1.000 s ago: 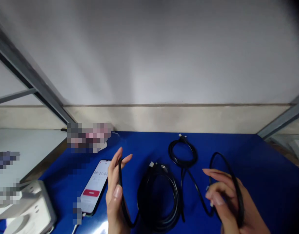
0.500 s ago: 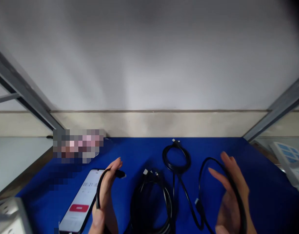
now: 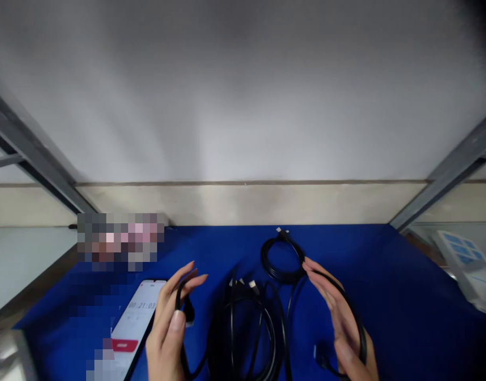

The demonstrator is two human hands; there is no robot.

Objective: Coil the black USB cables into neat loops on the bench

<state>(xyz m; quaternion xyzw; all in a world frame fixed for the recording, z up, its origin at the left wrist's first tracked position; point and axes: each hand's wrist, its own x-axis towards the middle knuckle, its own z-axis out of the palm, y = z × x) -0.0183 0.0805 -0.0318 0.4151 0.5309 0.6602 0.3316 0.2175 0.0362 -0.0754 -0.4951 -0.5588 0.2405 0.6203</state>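
My left hand holds a black cable between thumb and fingers, its plug dangling at the inner side of the fingers. My right hand holds more black cable, which arcs along the outside of the hand, with fingers together and stretched inward. A dark connector hangs beside the right thumb. Between the hands lies a larger coil of black cables with several silver-tipped plugs at its far side. Behind it rests a smaller coiled black cable, partly behind my right fingertips.
A phone showing a running timer lies left of my left hand on the blue tabletop. A pixelated object stands at the back left. White box-like items lie at the right; grey posts flank the table.
My right hand has moved left and inward, bringing its cable towards the coils. My left hand has turned, and its plug now hangs downward. The view has shifted slightly.
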